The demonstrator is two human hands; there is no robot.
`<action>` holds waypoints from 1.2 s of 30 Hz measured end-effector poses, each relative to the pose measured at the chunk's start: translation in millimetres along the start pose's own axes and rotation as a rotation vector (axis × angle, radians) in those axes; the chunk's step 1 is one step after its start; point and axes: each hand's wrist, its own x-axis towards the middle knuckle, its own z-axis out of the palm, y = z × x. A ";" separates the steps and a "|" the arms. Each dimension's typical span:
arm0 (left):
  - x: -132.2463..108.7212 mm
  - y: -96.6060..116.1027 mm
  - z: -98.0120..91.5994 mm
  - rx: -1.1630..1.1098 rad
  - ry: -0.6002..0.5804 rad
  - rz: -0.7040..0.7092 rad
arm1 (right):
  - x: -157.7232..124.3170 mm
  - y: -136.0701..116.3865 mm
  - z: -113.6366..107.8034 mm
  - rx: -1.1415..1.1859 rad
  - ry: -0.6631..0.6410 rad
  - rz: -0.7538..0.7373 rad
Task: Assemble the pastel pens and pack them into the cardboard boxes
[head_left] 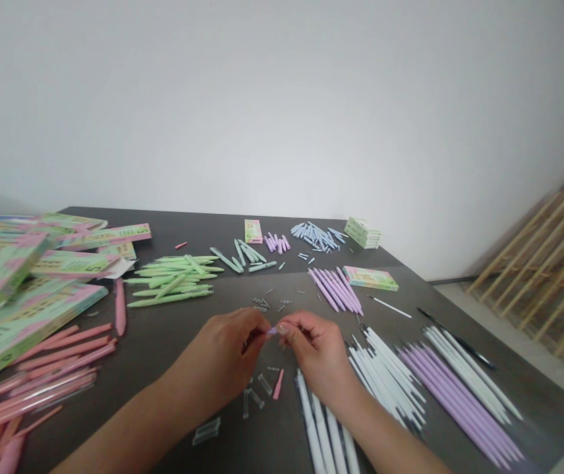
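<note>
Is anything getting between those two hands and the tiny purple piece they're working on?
Nothing visible does. The left hand and right hand already pinch the small purple piece between their fingertips, above the dark table.

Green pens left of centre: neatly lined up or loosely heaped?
Loosely heaped: the green pens lie flat on the table, crossing at different angles.

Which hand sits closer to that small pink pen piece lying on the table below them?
The right hand, probably: the small pink pen piece lies just under its wrist, while the left hand sits farther over. Both hands pinch a tiny lilac part.
</note>
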 end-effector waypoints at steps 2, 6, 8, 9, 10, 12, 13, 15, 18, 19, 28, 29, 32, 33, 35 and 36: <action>1.5 2.1 -1.7 0.017 -0.015 0.005 | 0.8 0.0 0.3 -0.029 -0.015 0.017; 10.0 -3.3 -16.2 0.052 -0.093 -0.057 | 4.4 0.5 -5.1 -0.078 -0.001 0.009; 14.8 -16.4 -25.3 0.093 -0.172 -0.119 | 7.7 1.3 -11.2 -0.099 0.045 0.002; 16.8 -25.4 -28.7 0.133 -0.222 -0.142 | 9.4 1.6 -14.3 -0.117 0.069 -0.004; 18.2 -35.1 -30.8 0.182 -0.269 -0.157 | 10.8 1.7 -17.2 -0.141 0.086 -0.016; 19.5 -53.9 -31.1 0.264 -0.325 -0.182 | 12.6 1.0 -21.1 -0.201 0.097 -0.061; 19.4 -61.7 -29.5 0.281 -0.347 -0.193 | 12.7 0.4 -21.8 -0.234 0.090 -0.090; 18.5 -72.1 -24.4 0.286 -0.389 -0.208 | 11.8 -1.2 -21.3 -0.297 0.063 -0.147; 16.2 -75.4 -17.4 0.279 -0.439 -0.227 | 9.8 -2.5 -18.8 -0.374 0.037 -0.198; 15.3 -74.6 -15.9 0.278 -0.452 -0.232 | 9.4 -2.6 -18.3 -0.390 0.038 -0.205; 11.6 -70.2 -14.7 0.304 -0.491 -0.242 | 9.4 -1.8 -19.2 -0.431 0.045 -0.226; 12.0 -69.5 -15.0 0.313 -0.485 -0.240 | 9.1 -1.7 -18.9 -0.433 0.042 -0.226; 12.0 -62.2 -15.0 0.345 -0.434 -0.220 | 8.4 -0.8 -17.9 -0.433 0.037 -0.228; 11.0 -57.7 -14.2 0.353 -0.411 -0.209 | 8.2 -0.4 -17.7 -0.434 0.034 -0.227; 7.0 -46.2 -10.8 0.334 -0.395 -0.159 | 8.1 0.6 -17.4 -0.439 0.030 -0.227; 4.0 -39.7 -8.2 0.307 -0.407 -0.123 | 8.2 1.1 -17.3 -0.444 0.029 -0.227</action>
